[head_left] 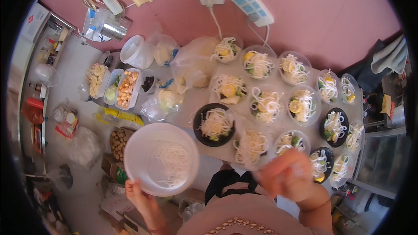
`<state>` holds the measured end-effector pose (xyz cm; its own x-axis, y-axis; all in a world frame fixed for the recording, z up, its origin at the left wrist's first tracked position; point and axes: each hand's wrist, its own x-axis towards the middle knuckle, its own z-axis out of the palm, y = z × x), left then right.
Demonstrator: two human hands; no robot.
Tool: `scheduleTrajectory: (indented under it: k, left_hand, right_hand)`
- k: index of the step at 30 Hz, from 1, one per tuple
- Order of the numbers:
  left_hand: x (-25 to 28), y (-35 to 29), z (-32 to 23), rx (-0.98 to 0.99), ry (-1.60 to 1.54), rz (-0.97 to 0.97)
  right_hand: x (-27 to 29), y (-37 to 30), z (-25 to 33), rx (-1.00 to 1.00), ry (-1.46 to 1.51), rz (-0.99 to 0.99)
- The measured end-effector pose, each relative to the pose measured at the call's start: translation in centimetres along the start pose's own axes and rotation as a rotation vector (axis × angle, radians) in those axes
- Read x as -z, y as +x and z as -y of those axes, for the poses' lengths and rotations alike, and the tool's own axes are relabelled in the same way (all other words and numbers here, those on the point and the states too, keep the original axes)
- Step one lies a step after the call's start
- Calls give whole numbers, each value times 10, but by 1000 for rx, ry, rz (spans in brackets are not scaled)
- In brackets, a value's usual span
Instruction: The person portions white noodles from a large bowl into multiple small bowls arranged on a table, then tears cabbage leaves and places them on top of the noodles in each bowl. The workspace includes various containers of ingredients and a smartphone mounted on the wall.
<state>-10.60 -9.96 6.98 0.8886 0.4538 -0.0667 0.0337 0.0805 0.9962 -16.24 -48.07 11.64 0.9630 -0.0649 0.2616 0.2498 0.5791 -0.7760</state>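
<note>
My left hand (141, 198) grips the rim of a large white plastic tub (143, 156), tilted so its inside shows. White noodles (172, 163) lie at the bottom of the tub. My right hand (287, 172) hovers, blurred by motion, over the near edge of the table; its fingers are too smeared to read. Just beyond it is a clear bowl (292, 142) with noodles and greens. Left of that hand stands another filled clear bowl (251, 148), and farther left a black bowl (198, 124) heaped with pale strands and greens.
Several more filled bowls (265, 106) crowd the table's right side. At the left stand a tub of orange-pink chunks (127, 89), a white bucket (136, 52) and plastic bags (191, 63). A power strip (251, 5) hangs on the pink wall, its cable running down behind the bowls.
</note>
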Motion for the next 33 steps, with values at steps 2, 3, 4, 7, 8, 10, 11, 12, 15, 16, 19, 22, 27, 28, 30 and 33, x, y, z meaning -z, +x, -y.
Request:
scheduleTrajectory:
  k: [2,3,4,7,8,10,11,12,15,16,19,22,27,28,30,33]
  left_hand:
    - [-4,21,17,71,-59,1]
    - [1,32,23,116,-49,43]
    - [10,42,29,156,-42,75]
    - [16,67,38,246,-53,138]
    - [26,74,44,259,-51,143]
    - [41,93,52,301,-53,163]
    - [47,101,55,307,-52,174]
    - [52,109,59,315,-51,184]
    - [73,126,74,326,-30,212]
    - [82,129,80,328,-15,216]
    - [100,127,103,358,-86,132]
    - [105,122,112,350,-156,42]
    - [77,129,89,403,-102,55]
    - [71,132,91,417,-100,63]
    - [60,143,106,413,-180,180]
    - [17,165,122,497,-226,222]
  right_hand:
    - [-37,23,-38,-154,-12,168]
    - [-56,35,-59,-217,-17,229]
    - [-71,48,-84,-386,48,276]
    - [-102,73,-173,-588,-61,310]
    - [-111,77,-201,-606,-142,317]
    - [-124,84,-237,-447,-379,457]
    - [-131,87,-248,-368,-501,527]
    - [-141,89,-255,-265,-488,570]
    - [-169,99,-265,-23,-425,645]
    - [-175,108,-261,19,-397,633]
    - [-182,124,-278,-30,-323,631]
    - [-175,118,-313,-97,-359,626]
    - [-158,117,-323,-165,-733,704]
    - [-156,122,-320,-172,-795,724]
    - [-150,129,-321,-137,-932,727]
    - [-135,149,-326,-31,-1101,647]
